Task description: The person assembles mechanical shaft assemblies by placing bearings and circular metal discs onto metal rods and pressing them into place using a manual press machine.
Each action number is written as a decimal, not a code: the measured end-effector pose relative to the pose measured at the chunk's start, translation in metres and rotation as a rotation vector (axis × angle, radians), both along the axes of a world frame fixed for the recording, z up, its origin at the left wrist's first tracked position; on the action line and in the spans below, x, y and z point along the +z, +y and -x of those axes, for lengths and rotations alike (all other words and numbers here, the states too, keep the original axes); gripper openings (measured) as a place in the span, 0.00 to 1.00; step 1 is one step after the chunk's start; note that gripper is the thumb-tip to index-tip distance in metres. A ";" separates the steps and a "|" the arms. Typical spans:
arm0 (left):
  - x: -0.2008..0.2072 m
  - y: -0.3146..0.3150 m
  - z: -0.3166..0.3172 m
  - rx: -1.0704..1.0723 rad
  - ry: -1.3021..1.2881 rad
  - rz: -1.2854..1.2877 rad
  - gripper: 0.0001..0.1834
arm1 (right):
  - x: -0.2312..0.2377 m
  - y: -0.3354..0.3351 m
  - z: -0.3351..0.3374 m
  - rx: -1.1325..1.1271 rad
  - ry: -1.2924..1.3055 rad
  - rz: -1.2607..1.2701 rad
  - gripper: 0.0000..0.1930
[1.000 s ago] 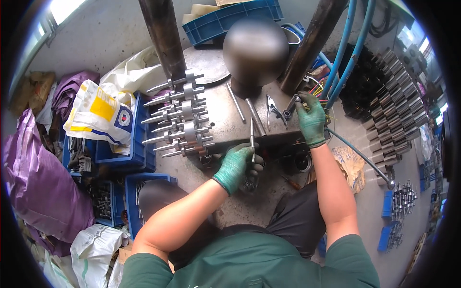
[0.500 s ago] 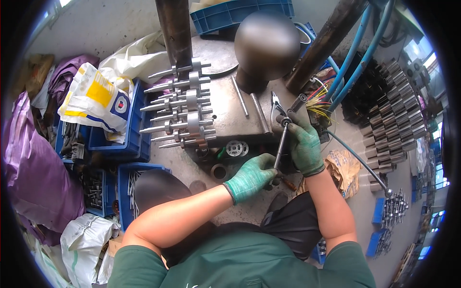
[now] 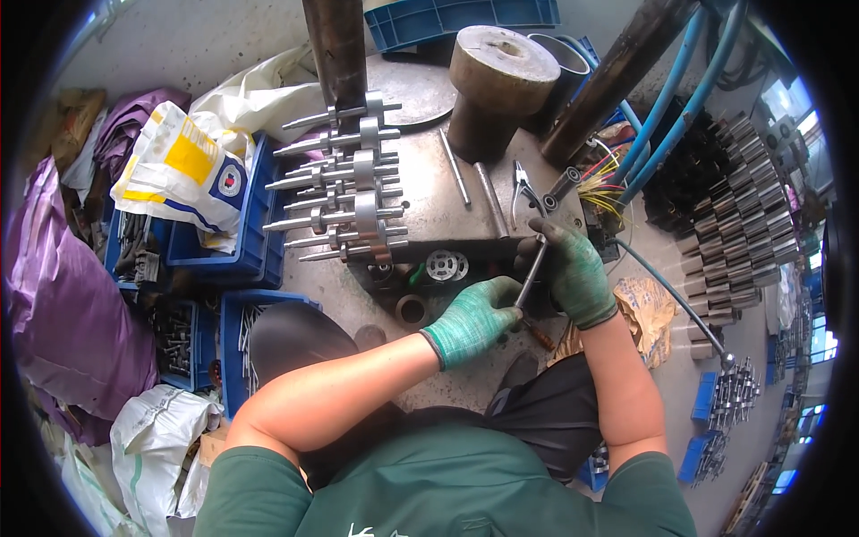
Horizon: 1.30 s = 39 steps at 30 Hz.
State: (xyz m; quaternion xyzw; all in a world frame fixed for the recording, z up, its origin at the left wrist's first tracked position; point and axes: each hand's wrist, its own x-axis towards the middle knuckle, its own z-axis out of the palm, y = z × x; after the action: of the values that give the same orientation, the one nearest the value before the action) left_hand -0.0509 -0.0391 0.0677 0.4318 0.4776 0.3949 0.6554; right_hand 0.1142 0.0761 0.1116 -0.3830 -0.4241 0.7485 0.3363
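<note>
A slim metal shaft (image 3: 534,273) slants up and away between my hands, over the bench's near edge. Around its lower end close the fingers of my left hand (image 3: 474,320), in a green knitted glove. My right hand (image 3: 577,277), gloved alike and darkened at the fingertips, grips the upper end. Those fingers cover most of that end, so whatever sits on it is hidden. Just beyond them on the bench lie pliers (image 3: 523,190) with spread handles and a short stack of ring bearings (image 3: 565,183).
Several shafts with thick round cores (image 3: 365,170) stand in a row on the bench's left. Two loose rods (image 3: 455,168) lie near a heavy steel cylinder (image 3: 503,72). Blue crates (image 3: 268,210) are at left; blue hoses (image 3: 667,107) and coloured wires (image 3: 604,183) at right.
My right fingers have closed over the shaft's upper end, where a dark ring showed before. Both hands and the shaft sit slightly further right in the picture; the whole view has shifted a little.
</note>
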 end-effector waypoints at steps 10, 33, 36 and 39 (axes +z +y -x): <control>-0.007 0.000 -0.004 0.045 -0.022 -0.022 0.20 | 0.001 -0.011 0.002 0.055 0.073 -0.095 0.23; -0.065 -0.010 -0.020 0.603 -0.290 0.592 0.29 | -0.007 -0.021 0.008 0.023 0.072 -0.164 0.23; -0.064 0.003 -0.007 0.895 -0.214 0.478 0.40 | -0.003 -0.016 -0.002 0.121 -0.113 -0.160 0.24; -0.077 0.025 0.005 0.928 -0.147 0.402 0.38 | 0.002 -0.018 -0.005 0.211 -0.274 -0.204 0.26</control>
State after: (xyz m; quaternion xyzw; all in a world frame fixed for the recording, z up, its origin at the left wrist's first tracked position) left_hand -0.0558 -0.0142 -0.0096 0.0106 0.6385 0.5738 0.5128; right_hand 0.1190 0.0578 0.1139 -0.3986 -0.5775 0.6736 0.2322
